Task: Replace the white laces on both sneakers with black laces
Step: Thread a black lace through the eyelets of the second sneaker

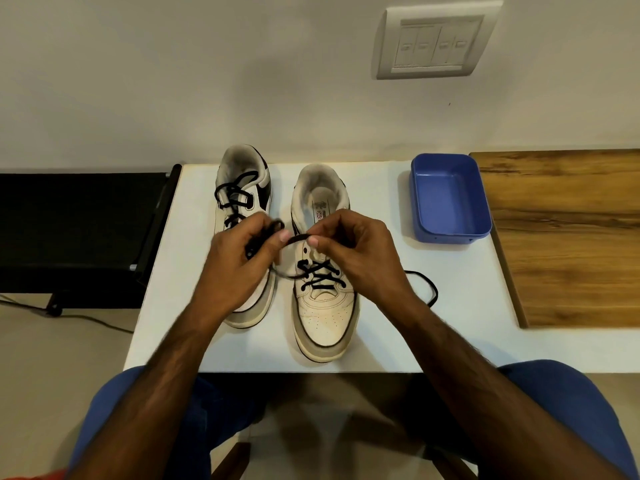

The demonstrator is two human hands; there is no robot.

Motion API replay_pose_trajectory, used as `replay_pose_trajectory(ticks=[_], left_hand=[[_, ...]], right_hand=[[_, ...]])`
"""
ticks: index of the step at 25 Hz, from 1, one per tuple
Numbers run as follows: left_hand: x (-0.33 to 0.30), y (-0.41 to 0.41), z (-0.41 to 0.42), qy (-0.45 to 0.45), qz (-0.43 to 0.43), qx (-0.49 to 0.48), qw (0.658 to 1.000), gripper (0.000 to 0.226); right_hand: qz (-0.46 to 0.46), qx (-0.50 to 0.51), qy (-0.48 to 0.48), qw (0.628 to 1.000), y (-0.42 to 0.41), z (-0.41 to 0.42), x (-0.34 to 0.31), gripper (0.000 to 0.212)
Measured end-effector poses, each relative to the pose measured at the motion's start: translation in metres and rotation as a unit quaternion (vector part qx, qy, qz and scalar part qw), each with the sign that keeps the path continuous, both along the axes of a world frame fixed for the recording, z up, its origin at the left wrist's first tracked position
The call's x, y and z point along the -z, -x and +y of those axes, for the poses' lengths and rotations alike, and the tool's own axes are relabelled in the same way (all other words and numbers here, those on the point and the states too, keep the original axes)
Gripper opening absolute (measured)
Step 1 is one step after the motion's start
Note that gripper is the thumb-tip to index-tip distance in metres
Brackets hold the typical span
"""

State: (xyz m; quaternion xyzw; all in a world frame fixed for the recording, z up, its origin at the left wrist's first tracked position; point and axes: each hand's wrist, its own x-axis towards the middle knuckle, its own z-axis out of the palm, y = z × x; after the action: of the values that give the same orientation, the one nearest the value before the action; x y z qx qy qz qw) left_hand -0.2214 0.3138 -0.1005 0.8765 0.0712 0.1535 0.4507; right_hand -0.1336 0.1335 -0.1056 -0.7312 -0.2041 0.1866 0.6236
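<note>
Two cream sneakers sit side by side on the white bench [450, 323], toes pointing toward the person. The left sneaker [242, 188] is already threaded with a black lace up to its collar; its forefoot is hidden behind the left hand [239, 265]. The right sneaker [322, 317] is only part laced: a black lace [320, 275] crosses the lower eyelets in two or three X shapes, and the upper eyelets are bare.

Both hands hover above the gap between the shoes and over the right sneaker's tongue. The left hand has its fingers curled, pinching a bunched, blurred stretch of black lace between thumb and fingertips. The right hand [356, 251] also pinches that lace between thumb and forefinger, so a short arc of it spans between the two thumbs. The right hand covers the outer eyelet row of the right sneaker, and which eyelet the lace leaves cannot be told. Another stretch of the lace trails out past the right wrist and loops on the bench.

A blue plastic tub [450, 199] stands near the right sneaker at the bench's back edge. Beside it lies a wooden board [568, 237]. A black stand [76, 230] sits left of the bench, and a switch plate [436, 41] is on the wall [207, 81] behind.
</note>
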Motion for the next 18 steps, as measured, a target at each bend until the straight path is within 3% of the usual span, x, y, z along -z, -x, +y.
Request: replay_pose_trajectory(ticks=[2,3,4,6,8,10,13,18], left_hand=[[0.002,0.004,0.013,-0.206,-0.017,-0.077,0.975,0.055],[0.0,0.004,0.015,-0.254,-0.04,-0.112,0.96,0.054],[-0.002,0.004,0.012,-0.25,-0.06,-0.12,0.959,0.046],[-0.006,-0.002,-0.003,-0.12,-0.065,-0.048,0.99,0.032],[-0.003,-0.005,-0.023,-0.005,-0.016,0.039,0.999,0.031],[0.002,-0.008,-0.032,0.011,0.005,0.061,0.998,0.029],[0.007,-0.011,-0.03,0.03,-0.009,0.009,0.999,0.022],[0.013,-0.014,-0.034,-0.039,-0.039,0.006,0.998,0.009]], right_hand=[[-0.052,0.006,0.034,0.998,-0.01,-0.009,0.0,0.008],[-0.079,0.005,0.048,0.996,-0.014,-0.014,0.0,0.01],[-0.098,0.002,0.06,0.993,-0.017,-0.017,0.0,0.011],[-0.121,-0.016,0.079,0.989,-0.018,-0.019,-0.002,0.012],[-0.128,-0.036,0.087,0.987,-0.016,-0.018,-0.002,0.01],[-0.125,-0.034,0.086,0.988,-0.017,-0.017,-0.001,0.009],[-0.12,-0.024,0.088,0.989,-0.017,-0.017,0.0,0.01],[-0.065,0.014,0.104,0.992,-0.022,-0.02,0.004,0.008]])
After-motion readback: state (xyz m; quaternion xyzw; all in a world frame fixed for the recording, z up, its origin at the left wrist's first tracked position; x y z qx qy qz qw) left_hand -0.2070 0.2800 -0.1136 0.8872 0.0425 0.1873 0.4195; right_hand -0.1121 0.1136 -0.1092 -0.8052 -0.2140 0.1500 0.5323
